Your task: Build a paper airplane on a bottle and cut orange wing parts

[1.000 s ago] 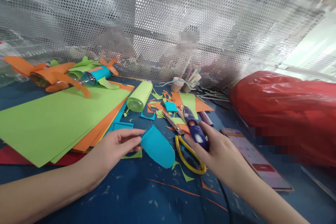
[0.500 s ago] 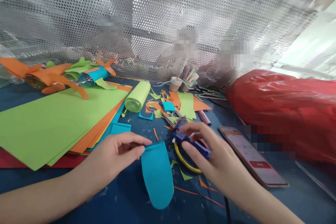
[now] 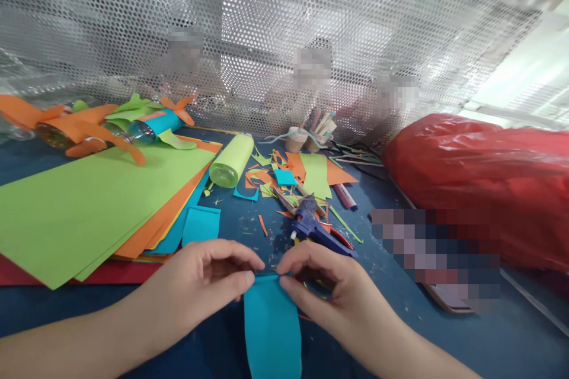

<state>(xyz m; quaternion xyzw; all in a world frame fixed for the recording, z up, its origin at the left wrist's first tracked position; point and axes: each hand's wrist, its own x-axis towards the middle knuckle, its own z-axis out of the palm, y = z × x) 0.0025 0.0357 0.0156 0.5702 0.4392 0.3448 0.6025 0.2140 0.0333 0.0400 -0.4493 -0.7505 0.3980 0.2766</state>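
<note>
A blue paper piece with a folded top edge hangs upright in front of me, its lower end cut off by the bottom of the view. My left hand pinches the top left corner between thumb and fingers. At the top right corner, my right hand has thumb and forefinger closed on the folded edge. Just beyond my right hand lies a dark blue glue gun with its nozzle pointing left. Another blue paper piece with a folded edge rests beyond my left hand.
Green paper sheets cover a coloured stack at left. Behind it are paper-wrapped bottles. A green-wrapped bottle lies beside paper scraps. A phone and a red plastic bag are at right; perforated mesh stands behind.
My right hand has come from over the glue gun to the paper's top right corner and closed there. My left hand and the blue paper have shifted right and nearer to me.
</note>
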